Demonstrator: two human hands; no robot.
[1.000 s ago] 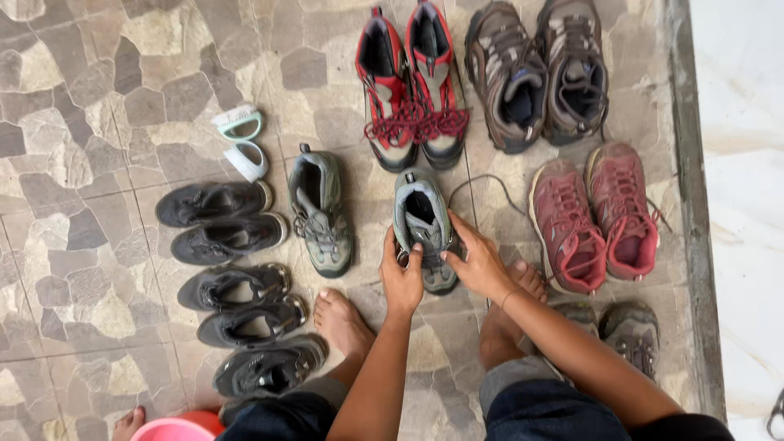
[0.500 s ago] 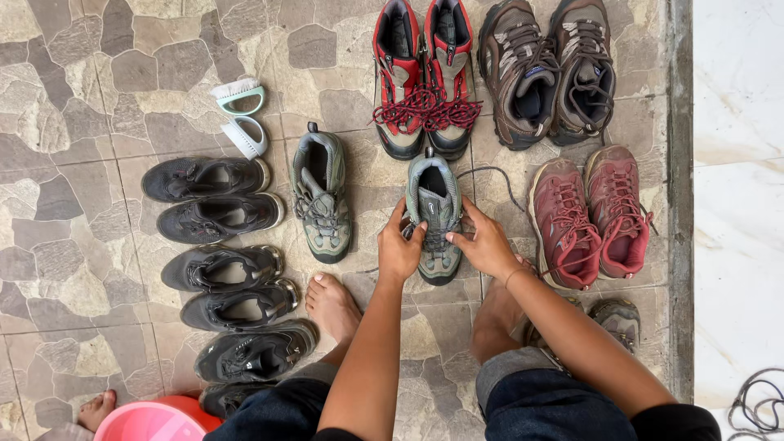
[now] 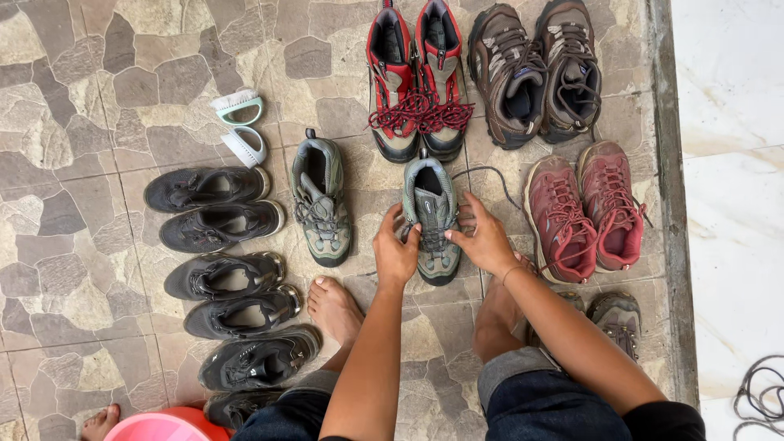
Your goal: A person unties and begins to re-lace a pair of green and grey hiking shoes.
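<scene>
— Presently, what do the hands hold?

— Both are on one grey-green hiking shoe (image 3: 431,219), standing sole-down on the stone floor (image 3: 98,73) near its middle. The left hand (image 3: 395,255) has its fingers pinched on the laces at the tongue; the right hand (image 3: 483,241) grips the shoe's other flank, fingers curled in, apparently to steady it while the lacing is worked.

— Its partner?

— The matching shoe (image 3: 321,200) stands just beside, untouched, toe toward the person.

— Surroundings?

— Red-laced boots (image 3: 418,77) and brown boots (image 3: 535,69) line the far edge; pink shoes (image 3: 584,208) sit toward the right edge; black shoes (image 3: 216,208) are ranked in pairs on the left, evidently sorted. Two brushes (image 3: 238,122) lie above them. A bare foot (image 3: 333,309) rests beside the work.
</scene>
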